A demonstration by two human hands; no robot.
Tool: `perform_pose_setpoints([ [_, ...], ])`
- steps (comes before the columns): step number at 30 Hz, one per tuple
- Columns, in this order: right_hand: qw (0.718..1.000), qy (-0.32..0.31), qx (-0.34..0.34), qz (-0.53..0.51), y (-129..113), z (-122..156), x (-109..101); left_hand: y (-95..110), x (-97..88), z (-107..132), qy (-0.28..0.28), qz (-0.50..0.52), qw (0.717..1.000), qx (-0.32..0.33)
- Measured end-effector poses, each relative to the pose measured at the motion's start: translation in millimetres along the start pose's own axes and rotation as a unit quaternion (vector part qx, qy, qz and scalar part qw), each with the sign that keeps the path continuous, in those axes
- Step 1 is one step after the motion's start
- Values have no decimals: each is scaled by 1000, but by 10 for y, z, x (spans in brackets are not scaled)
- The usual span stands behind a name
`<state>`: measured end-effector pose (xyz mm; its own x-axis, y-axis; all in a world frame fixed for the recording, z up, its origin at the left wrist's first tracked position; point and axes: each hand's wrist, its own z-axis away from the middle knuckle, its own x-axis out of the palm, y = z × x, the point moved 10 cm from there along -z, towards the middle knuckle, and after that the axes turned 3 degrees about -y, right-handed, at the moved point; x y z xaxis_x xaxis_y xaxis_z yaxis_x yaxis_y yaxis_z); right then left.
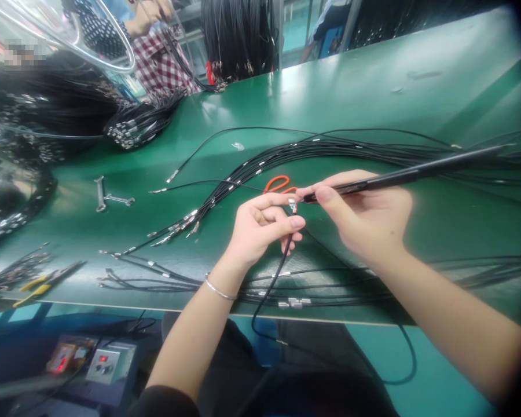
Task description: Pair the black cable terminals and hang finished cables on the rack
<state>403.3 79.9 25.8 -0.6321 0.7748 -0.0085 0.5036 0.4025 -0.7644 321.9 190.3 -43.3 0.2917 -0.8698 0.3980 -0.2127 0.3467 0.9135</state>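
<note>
black cable | left grip pinches it | right grip pinches black tool | scissors beside

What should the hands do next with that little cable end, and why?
Probably bring the tip of the slim black tool in the right hand onto the small metal cable end pinched in the left hand, since the tip sits right beside it and the left hand already holds it steady.
</note>
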Motion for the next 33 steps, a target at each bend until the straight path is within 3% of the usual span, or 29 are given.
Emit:
perform_pose_setpoints([
  [9,1000,-1,-19,23,-37,-17,15,-7,-18,8,6,-11,1000,-11],
  [16,998,-52,8,-27,26,-30,103,7,31,3,-27,25,999,3],
  [23,997,-10,-7,-80,-19,-58,-11,-4,53,20,-29,-8,1000,5],
  [29,999,-34,-8,-5,-31,-58,10,15,34,23,-31,-4,999,13],
  [33,999,-43,-6,-23,15,-41,23,20,40,25,-36,5,999,17],
])
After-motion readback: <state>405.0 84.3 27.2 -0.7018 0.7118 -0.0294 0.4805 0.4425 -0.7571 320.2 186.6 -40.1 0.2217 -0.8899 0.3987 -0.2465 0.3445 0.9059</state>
